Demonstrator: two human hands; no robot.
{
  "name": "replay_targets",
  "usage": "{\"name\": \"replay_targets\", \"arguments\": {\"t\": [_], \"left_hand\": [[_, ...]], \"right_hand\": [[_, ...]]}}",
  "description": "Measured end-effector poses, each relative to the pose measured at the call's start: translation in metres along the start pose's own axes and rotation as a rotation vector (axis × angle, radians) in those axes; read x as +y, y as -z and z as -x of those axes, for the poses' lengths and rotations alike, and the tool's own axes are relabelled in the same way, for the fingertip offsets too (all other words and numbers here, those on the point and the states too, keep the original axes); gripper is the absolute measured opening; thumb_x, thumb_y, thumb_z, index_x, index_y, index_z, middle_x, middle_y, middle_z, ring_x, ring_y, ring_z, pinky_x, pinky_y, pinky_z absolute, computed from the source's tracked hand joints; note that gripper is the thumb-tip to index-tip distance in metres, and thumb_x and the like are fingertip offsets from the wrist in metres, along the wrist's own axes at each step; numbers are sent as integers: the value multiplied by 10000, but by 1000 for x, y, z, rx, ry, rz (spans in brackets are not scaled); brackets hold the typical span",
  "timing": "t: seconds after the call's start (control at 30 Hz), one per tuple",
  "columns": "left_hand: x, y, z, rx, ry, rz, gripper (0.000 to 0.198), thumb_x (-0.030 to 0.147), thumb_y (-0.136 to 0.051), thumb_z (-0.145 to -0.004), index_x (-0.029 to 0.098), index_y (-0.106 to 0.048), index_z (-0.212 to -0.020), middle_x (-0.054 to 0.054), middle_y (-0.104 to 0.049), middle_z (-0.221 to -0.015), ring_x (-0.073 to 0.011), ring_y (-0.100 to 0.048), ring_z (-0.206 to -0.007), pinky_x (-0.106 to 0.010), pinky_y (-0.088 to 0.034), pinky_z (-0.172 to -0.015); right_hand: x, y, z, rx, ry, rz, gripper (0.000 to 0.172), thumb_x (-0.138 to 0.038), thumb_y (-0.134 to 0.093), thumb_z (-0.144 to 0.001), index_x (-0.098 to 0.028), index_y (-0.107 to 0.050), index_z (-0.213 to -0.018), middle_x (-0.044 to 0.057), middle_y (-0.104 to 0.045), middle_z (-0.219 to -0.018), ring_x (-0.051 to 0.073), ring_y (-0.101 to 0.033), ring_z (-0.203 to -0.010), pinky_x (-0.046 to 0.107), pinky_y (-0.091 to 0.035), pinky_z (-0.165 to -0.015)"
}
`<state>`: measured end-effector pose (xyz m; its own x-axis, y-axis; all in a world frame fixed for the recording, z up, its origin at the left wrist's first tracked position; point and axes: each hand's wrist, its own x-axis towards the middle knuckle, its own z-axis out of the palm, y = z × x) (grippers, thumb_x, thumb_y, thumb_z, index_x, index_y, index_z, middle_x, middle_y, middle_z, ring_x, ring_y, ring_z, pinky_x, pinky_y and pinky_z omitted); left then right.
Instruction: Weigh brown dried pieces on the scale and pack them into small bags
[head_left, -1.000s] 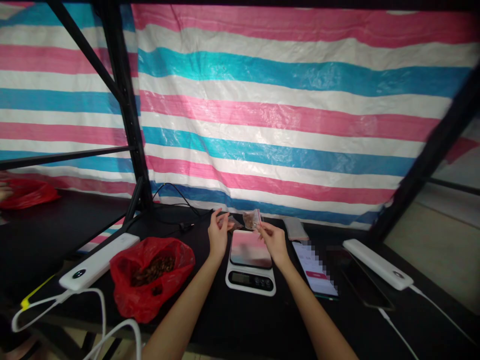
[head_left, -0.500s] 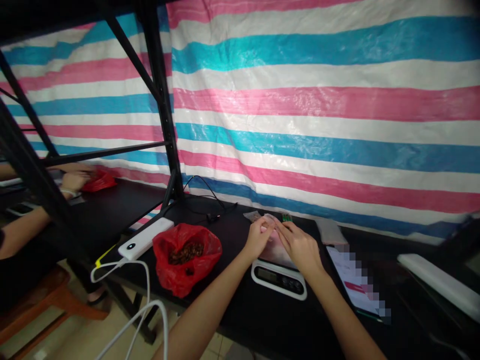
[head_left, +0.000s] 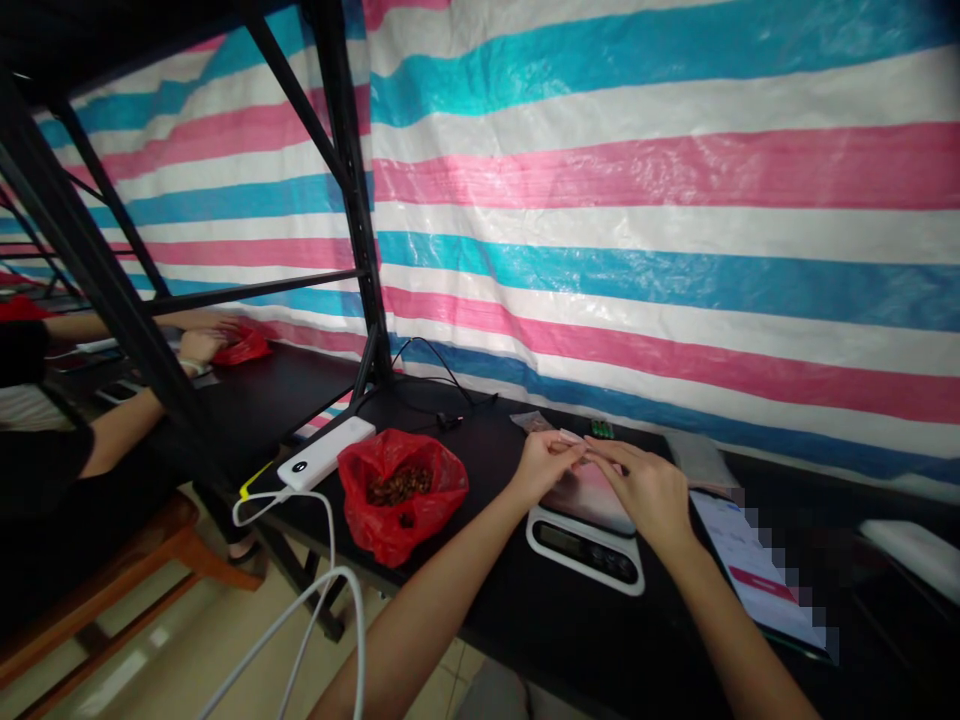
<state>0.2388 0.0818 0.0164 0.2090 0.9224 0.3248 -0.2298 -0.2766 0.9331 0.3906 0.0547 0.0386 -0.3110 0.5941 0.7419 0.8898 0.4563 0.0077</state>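
Over the kitchen scale (head_left: 585, 550), my left hand (head_left: 544, 465) and my right hand (head_left: 649, 490) come together, fingertips closed on the edge of a small clear plastic bag (head_left: 574, 437). Fingers hide most of the bag, so its contents do not show. The scale has a white front with a dark display and buttons; its plate reflects pink. Left of my arms lies an open red plastic bag (head_left: 442, 510) with small brown bean-like pieces (head_left: 400, 485) inside. Behind my left hand is another small clear bag (head_left: 529, 421) with something brown in it.
A white power bank (head_left: 326, 455) with a white cable (head_left: 330, 520) lies on the left. Green batteries (head_left: 602, 430), flat clear bags (head_left: 697, 460) and a lit phone or tablet (head_left: 750, 570) are near my right hand. A co-worker's hands (head_left: 206, 340) are beyond the black frame (head_left: 364, 250).
The view has shifted, so the things on the table appear further right. My fingertips have drawn closer together along the plastic bag's edge.
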Motion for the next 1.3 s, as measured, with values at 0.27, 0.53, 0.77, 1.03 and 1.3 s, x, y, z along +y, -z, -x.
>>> {"name": "replay_targets", "arguments": {"t": [0.27,0.53,0.77,1.03,1.3], "left_hand": [[3,1,-1,-67,75,37,463,511,-615,-676,64,-649,-792,20,-525,-458,-23,-315,-338,-193,-182,-372],[1,2,-2,-108,54,-5,459,502,-588,-701,68,-632,-844,5,-569,-496,-30,-349,-333,-179,-236,-359],[-4,6,-3,-57,-55,-160,396,500,-527,-765,108,-585,-775,-8,-599,-563,-39,-420,-375,-162,-329,-385],[-1,-2,3,74,-72,-224,399,497,-522,-772,111,-621,-760,6,-565,-513,-39,-399,-363,-156,-323,-371],[-1,-3,5,56,-88,-235,367,464,-511,-791,116,-626,-772,1,-584,-557,-55,-433,-400,-169,-355,-417]], "right_hand": [[3,5,-3,-41,52,23,285,-307,-431,-881,-229,-688,-976,40,-699,-967,181,-659,-776,278,-465,-668],[4,5,-6,-24,17,-51,262,-360,-477,-862,-242,-699,-935,29,-714,-899,184,-651,-789,313,-436,-783],[1,-1,-7,-46,-61,-159,291,-411,-459,-861,-266,-709,-895,8,-719,-862,193,-638,-797,363,-410,-833],[3,-8,-6,-53,-211,-314,349,-466,-446,-841,-245,-716,-825,18,-720,-821,209,-636,-731,354,-463,-746],[9,-7,-6,-99,-198,-366,311,-418,-446,-844,-252,-709,-862,15,-716,-848,206,-640,-751,318,-476,-694]]}}
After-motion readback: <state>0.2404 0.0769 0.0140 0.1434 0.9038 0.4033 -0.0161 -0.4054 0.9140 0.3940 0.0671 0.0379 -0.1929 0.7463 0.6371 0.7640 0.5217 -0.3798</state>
